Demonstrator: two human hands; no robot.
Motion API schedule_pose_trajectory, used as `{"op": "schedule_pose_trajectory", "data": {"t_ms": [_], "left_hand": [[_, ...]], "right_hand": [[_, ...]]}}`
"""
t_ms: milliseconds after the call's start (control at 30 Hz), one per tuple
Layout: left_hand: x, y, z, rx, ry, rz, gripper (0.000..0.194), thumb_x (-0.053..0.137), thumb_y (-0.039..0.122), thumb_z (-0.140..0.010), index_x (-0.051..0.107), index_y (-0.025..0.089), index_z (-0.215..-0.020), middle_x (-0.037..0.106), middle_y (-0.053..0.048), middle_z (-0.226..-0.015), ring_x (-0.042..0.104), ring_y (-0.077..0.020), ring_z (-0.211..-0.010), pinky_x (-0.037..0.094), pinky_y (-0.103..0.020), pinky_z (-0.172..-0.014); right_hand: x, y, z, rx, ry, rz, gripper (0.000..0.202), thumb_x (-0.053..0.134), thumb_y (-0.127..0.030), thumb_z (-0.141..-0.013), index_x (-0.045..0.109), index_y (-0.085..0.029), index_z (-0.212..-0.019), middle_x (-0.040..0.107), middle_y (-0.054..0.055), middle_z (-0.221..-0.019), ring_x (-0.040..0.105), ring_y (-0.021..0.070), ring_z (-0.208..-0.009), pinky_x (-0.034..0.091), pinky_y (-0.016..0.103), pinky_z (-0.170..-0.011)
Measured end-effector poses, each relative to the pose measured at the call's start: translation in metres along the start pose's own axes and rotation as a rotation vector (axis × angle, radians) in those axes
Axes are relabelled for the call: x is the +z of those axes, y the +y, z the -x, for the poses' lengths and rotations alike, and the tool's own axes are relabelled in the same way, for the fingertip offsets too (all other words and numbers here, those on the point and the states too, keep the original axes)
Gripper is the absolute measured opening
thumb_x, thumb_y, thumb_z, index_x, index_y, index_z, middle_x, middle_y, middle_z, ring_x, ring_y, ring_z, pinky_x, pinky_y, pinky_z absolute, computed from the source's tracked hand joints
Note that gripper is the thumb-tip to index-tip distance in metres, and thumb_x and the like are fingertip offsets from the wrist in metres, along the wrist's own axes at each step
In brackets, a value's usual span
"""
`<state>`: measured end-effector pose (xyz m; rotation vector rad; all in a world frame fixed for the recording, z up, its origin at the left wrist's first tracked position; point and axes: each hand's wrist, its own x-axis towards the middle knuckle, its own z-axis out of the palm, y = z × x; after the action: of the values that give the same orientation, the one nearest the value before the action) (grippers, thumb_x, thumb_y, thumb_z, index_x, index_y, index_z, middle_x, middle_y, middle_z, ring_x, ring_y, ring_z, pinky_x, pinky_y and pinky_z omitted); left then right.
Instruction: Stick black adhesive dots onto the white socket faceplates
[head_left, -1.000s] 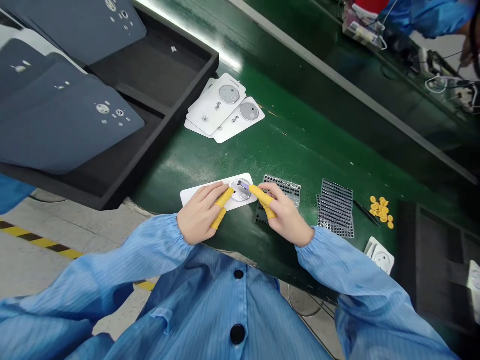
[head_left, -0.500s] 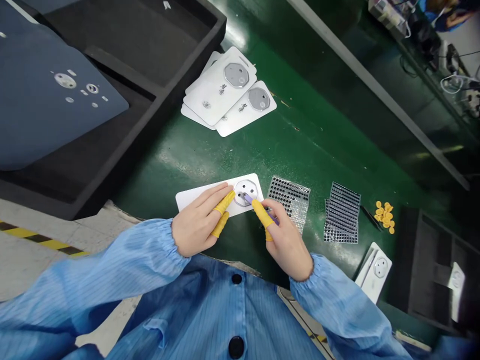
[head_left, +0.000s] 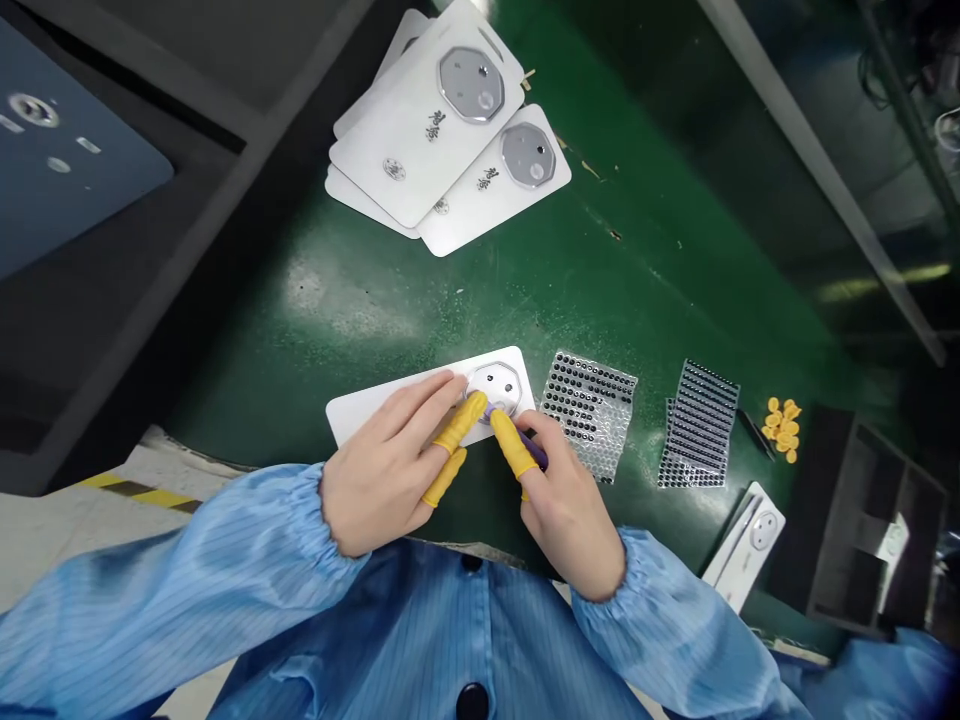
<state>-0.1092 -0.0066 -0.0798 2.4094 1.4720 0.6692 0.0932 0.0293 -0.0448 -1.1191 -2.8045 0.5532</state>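
A white phone back cover (head_left: 360, 412) lies on the green table, with an eight-sided silver camera plate (head_left: 504, 378) at its right end. Over the cover rests my left hand (head_left: 401, 455), holding it by its near side; yellow finger cots sit on its thumb and index finger. My right hand (head_left: 566, 490), also in yellow cots, is closed on slim purple tweezers (head_left: 534, 452). Their tip is at the lower left of the camera plate, partly hidden by my fingers. Just right of the cover is a clear sheet of small black round pieces (head_left: 589, 400), some rows part-used.
Several white covers (head_left: 427, 150) are piled behind. Rightward lie more sheets of black pieces (head_left: 697, 425), black tweezers (head_left: 756, 435), loose yellow finger cots (head_left: 782, 428) and stacked covers (head_left: 746, 550). Black trays (head_left: 217, 220) (head_left: 874, 520) stand at both sides.
The view has moved closer and shifted. My left index finger has come nearer the tweezers' tip, and both hands now cover more of the camera plate's lower part.
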Motion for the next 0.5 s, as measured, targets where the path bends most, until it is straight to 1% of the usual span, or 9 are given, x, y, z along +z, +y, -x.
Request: {"op": "schedule_pose_trajectory", "data": {"t_ms": [100,200,267,300,400,433,467,500], "left_hand": [[0.000,0.000,0.000,-0.036,-0.044,-0.001,0.032,0.053,0.007,-0.078,0.060,0.000,-0.108,0.047,-0.028,-0.135,0.043,-0.0399,-0.129,0.047,-0.052,-0.102],[0.002,-0.002,0.002,-0.052,-0.033,0.028,0.035,0.050,0.006,-0.077,0.060,0.002,-0.111,0.046,-0.025,-0.136,0.038,-0.0397,-0.132,0.044,-0.054,-0.105],[0.004,-0.004,0.003,-0.041,-0.024,0.041,0.038,0.050,0.006,-0.076,0.059,0.004,-0.113,0.044,-0.024,-0.138,0.035,-0.0394,-0.134,0.042,-0.055,-0.106],[0.005,-0.004,0.003,-0.036,-0.024,0.042,0.039,0.050,0.006,-0.076,0.058,0.004,-0.115,0.041,-0.024,-0.141,0.034,-0.0398,-0.135,0.041,-0.055,-0.106],[0.005,-0.003,0.002,-0.047,-0.007,0.021,0.042,0.050,0.005,-0.077,0.055,0.004,-0.119,0.023,-0.025,-0.152,0.029,-0.0411,-0.138,0.039,-0.055,-0.108],[0.004,-0.002,0.001,-0.065,0.004,0.000,0.041,0.051,0.006,-0.079,0.054,0.005,-0.120,0.021,-0.025,-0.153,0.029,-0.0405,-0.138,0.039,-0.055,-0.107],[0.003,-0.001,0.000,-0.086,0.011,-0.023,0.040,0.051,0.007,-0.080,0.054,0.006,-0.120,0.024,-0.024,-0.152,0.032,-0.0397,-0.136,0.040,-0.054,-0.107],[0.001,0.000,-0.001,-0.112,0.011,-0.047,0.039,0.052,0.009,-0.082,0.054,0.006,-0.120,0.029,-0.024,-0.150,0.036,-0.0390,-0.134,0.041,-0.054,-0.105]], "right_hand": [[-0.002,-0.002,-0.002,0.044,-0.038,-0.010,0.042,0.032,0.003,-0.085,0.052,-0.009,-0.120,0.049,0.015,-0.117,0.056,0.0205,-0.101,0.061,0.034,-0.080],[-0.001,-0.002,-0.003,0.053,-0.056,-0.006,0.044,0.031,0.003,-0.085,0.053,-0.012,-0.120,0.051,0.014,-0.116,0.057,0.0211,-0.099,0.061,0.036,-0.077],[0.001,0.001,-0.003,0.046,-0.040,-0.040,0.045,0.032,0.002,-0.084,0.054,-0.014,-0.120,0.052,0.013,-0.114,0.057,0.0208,-0.097,0.061,0.036,-0.076],[0.002,0.004,-0.002,0.033,-0.022,-0.076,0.046,0.032,0.002,-0.084,0.055,-0.015,-0.119,0.052,0.013,-0.113,0.058,0.0204,-0.097,0.060,0.036,-0.076],[-0.002,0.018,0.001,-0.038,0.056,-0.263,0.045,0.036,0.001,-0.082,0.059,-0.018,-0.116,0.052,0.013,-0.115,0.058,0.0185,-0.094,0.058,0.036,-0.076],[-0.006,0.024,0.002,-0.042,0.083,-0.358,0.043,0.038,-0.001,-0.083,0.060,-0.019,-0.116,0.053,0.012,-0.115,0.059,0.0174,-0.092,0.058,0.035,-0.075],[-0.010,0.031,0.002,-0.017,0.105,-0.478,0.040,0.041,-0.004,-0.084,0.061,-0.020,-0.116,0.055,0.010,-0.114,0.060,0.0158,-0.087,0.057,0.032,-0.071],[-0.015,0.039,0.002,0.038,0.134,-0.617,0.036,0.045,-0.008,-0.086,0.061,-0.022,-0.115,0.057,0.009,-0.111,0.060,0.0136,-0.080,0.056,0.029,-0.065]]}}
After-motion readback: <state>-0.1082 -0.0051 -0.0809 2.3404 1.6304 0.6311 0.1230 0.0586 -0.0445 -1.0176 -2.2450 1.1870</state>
